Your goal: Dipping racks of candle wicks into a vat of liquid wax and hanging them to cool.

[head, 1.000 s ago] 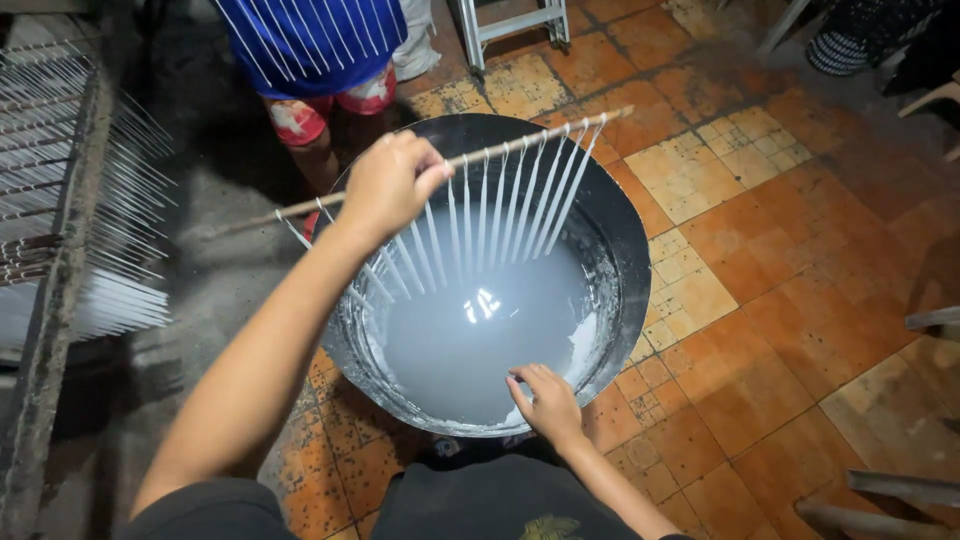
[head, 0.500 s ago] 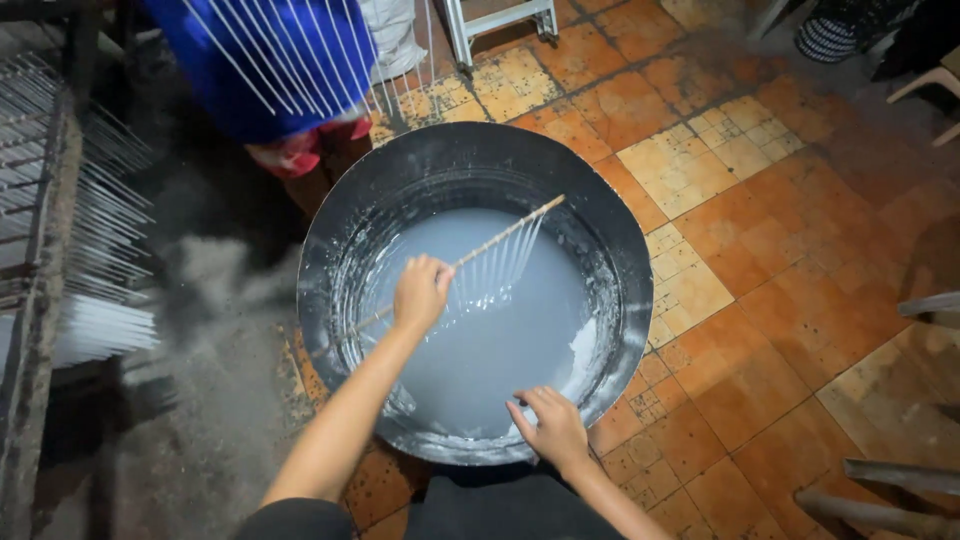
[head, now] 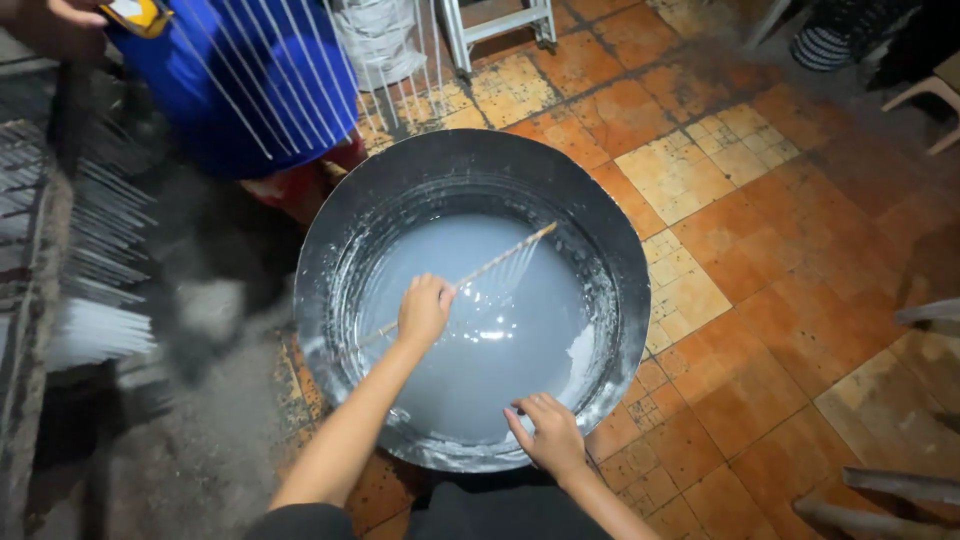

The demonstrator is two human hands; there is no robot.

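A big round metal basin stands on the floor, filled with pale grey-white liquid. My left hand grips a thin wooden stick with several white rods hanging from it; the rods are sunk in the liquid. My right hand rests on the basin's near rim, fingers spread. Across the basin another person in a blue skirt holds a second row of white rods above the floor.
A rack with many hanging white rods stands at the left. Orange and yellow floor tiles lie to the right. A metal ladder foot is at the top; chair legs show at the lower right.
My left hand lowered the stick from above the basin until its rods went down into the liquid. My right hand stayed on the rim. The other person raised their row of rods.
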